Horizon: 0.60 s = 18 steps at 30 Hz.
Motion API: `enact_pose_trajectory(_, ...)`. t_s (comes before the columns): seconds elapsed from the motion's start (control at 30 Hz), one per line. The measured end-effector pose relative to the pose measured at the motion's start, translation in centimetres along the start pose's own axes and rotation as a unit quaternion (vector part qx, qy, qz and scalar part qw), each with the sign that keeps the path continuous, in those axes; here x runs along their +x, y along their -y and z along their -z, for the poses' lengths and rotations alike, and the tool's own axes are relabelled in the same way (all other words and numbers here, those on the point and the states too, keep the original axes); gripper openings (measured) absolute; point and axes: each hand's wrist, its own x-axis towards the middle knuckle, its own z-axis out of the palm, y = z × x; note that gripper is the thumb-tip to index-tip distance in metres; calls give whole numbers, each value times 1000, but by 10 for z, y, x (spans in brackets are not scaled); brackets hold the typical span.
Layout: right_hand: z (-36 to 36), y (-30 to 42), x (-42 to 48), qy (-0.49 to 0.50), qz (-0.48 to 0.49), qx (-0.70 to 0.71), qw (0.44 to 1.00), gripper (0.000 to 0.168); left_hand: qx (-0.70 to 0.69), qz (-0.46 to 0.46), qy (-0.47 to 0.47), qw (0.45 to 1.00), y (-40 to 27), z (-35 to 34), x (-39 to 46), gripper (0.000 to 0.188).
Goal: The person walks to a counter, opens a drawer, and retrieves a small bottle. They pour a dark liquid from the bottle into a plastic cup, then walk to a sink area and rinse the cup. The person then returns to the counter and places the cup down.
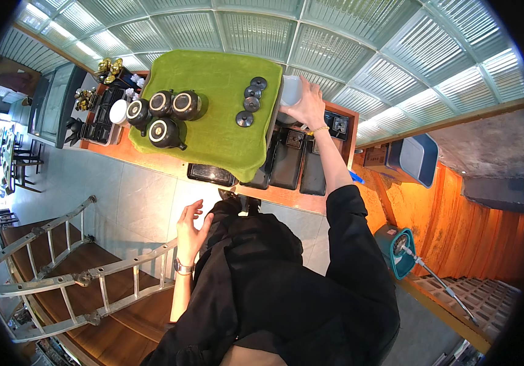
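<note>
My right hand (306, 104) reaches to the far right of the green towel, thumb and fingers around a whitish plastic container (291, 89). What supports the container underneath is hidden. My left hand (192, 235) hangs in front of my body with its fingers apart, holding nothing. On the green towel (216, 142), several small dark teapots (163, 132) rest upside down, pale ring bases showing. Several round black lids (252, 104) lie in a row towards the towel's right side, some overlapping.
Black trays (286, 160) lie on the orange-brown counter (305, 200) near my right forearm. Behind stands a glass-block wall (257, 34). To the left are a white round container (119, 111) and a metal ladder (136, 263). A teal mop bucket (384, 247) stands at right.
</note>
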Motion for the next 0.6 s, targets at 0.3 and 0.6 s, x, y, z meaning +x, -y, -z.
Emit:
enact_pose_trajectory(0.3,48,-25,-18,-66,8,-11,998,106,-38,-25,31,998,-19,-15,-7,42)
enact_pose_trajectory(0.6,151,23,-125,-20,147,-37,988,106,-109,-197,46,973,-88,-89,20,92)
